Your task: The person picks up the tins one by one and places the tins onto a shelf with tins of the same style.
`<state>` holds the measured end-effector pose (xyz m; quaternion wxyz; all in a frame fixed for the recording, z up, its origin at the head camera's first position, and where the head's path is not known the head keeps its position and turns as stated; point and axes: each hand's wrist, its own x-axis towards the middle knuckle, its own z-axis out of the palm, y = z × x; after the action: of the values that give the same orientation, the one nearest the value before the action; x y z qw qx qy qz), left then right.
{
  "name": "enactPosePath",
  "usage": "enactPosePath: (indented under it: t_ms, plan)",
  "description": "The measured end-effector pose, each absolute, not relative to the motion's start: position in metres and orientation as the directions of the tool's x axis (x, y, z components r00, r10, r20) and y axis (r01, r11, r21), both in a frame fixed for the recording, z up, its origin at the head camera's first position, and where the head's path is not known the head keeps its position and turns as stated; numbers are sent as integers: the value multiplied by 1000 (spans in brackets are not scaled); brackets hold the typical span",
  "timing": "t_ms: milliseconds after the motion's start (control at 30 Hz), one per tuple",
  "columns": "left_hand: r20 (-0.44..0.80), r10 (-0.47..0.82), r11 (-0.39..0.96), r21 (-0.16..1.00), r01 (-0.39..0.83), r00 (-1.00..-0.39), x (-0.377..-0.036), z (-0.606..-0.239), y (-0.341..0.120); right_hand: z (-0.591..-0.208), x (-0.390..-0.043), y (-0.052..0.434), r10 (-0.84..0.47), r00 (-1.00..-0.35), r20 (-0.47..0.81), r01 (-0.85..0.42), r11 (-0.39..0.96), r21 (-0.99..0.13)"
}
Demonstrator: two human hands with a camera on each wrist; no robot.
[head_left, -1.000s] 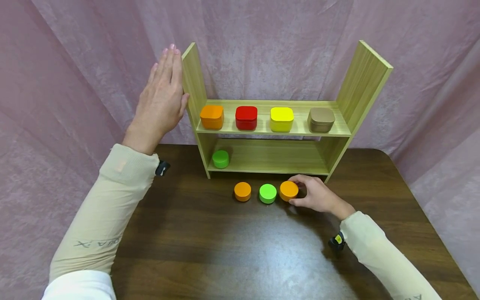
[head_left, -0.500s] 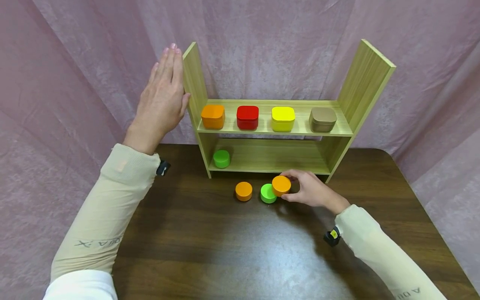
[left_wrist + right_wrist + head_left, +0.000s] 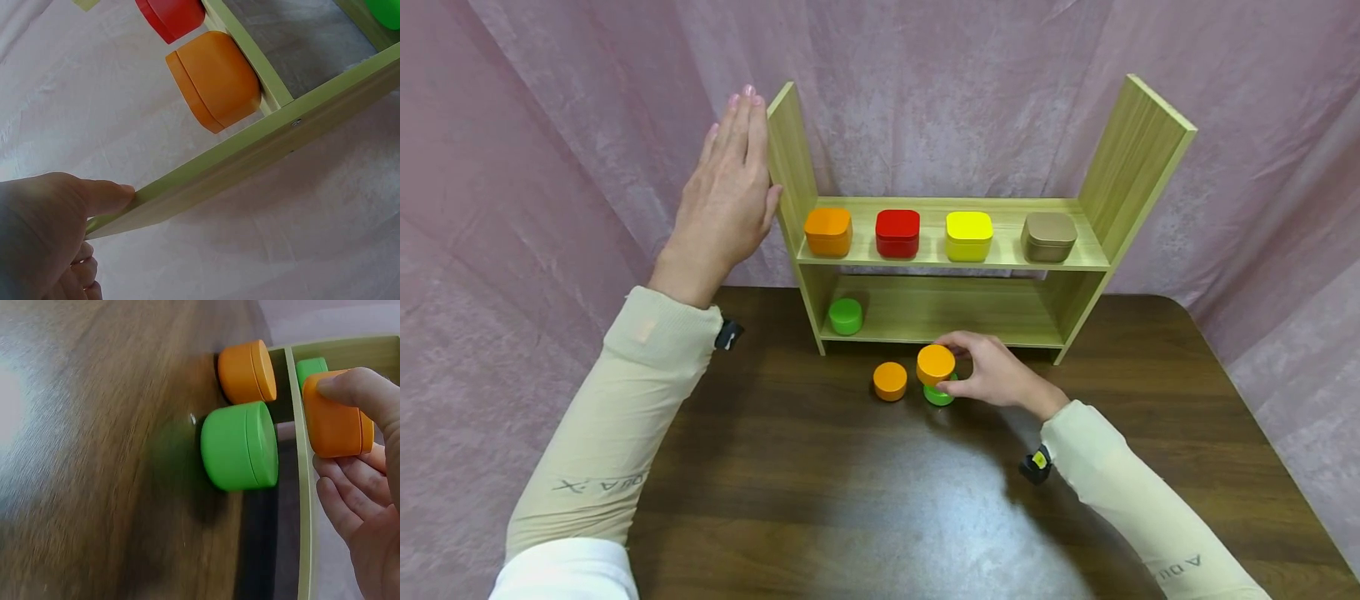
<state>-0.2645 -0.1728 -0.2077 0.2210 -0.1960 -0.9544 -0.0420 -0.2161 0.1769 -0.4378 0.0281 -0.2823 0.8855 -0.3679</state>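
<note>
My right hand [image 3: 988, 371] pinches an orange round lidded box [image 3: 936, 365] between thumb and fingers. In the right wrist view this box [image 3: 334, 419] is raised off the table, in front of the shelf's lower level. A green round box [image 3: 938, 395] stands on the table, partly covered by the held one in the head view. Left of it stands another orange round box [image 3: 890, 382]. My left hand [image 3: 722, 196] lies with straight fingers along the shelf's left side panel [image 3: 792, 162]. Its thumb [image 3: 109, 197] touches the panel's edge in the left wrist view.
On the wooden shelf's upper board [image 3: 932, 265] stand squarish boxes: orange [image 3: 828, 232], red [image 3: 897, 233], yellow [image 3: 968, 237] and brown [image 3: 1048, 237]. The lower board [image 3: 955, 312] bears a green round box [image 3: 846, 317] at its left end. A pink curtain [image 3: 940, 100] hangs behind.
The right hand has lifted the right-hand orange round box off the table and carried it leftward, over the green box in the head view. The left hand has stayed at the panel.
</note>
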Motion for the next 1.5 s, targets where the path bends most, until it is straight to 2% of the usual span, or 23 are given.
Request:
enactPosePath:
  t_ms: [267,1033,1500]
  plan:
    - [432,353,922,-7,388,-830,-264,-208,-173,-441,-225,158,-514,-839,178,-480,547,-686]
    - [443,355,920,-8,392,-824,-263,-208,-173,-439,-266,120,-383,-911,154,-376,612,-696]
    - [441,359,917,-1,400,-822,-263,-209,-174,-447,-283,111,-333,-932,142,-332,630,-702]
